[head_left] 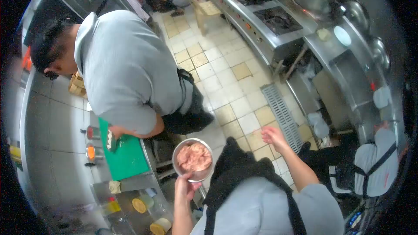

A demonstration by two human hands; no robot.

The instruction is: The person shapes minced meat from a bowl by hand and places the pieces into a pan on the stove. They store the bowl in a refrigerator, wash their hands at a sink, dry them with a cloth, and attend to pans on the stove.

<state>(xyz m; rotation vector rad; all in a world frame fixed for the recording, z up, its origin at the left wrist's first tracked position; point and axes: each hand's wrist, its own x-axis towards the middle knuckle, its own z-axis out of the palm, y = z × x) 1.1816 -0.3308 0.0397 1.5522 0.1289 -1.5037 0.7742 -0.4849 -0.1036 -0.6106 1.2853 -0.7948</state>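
My left hand [187, 186] grips the near rim of a round metal bowl [203, 174], its fingers closed on the edge. Inside lies a heap of pink raw minced meat [193, 156]. Out to the right, above the tiled floor, my right hand [273, 138] is held away from the body with nothing in it, fingers loosely curled and apart. The bowl is just right of a counter with a green cutting board [126, 159].
A co-worker [126, 61] in a grey shirt bends over the cutting board. Tubs with yellow lids [139, 205] stand on the near counter. A stove [276, 19] and a metal sink [352, 72] line the right, with a floor drain [281, 115] before them. Another person [379, 165] is close at right.
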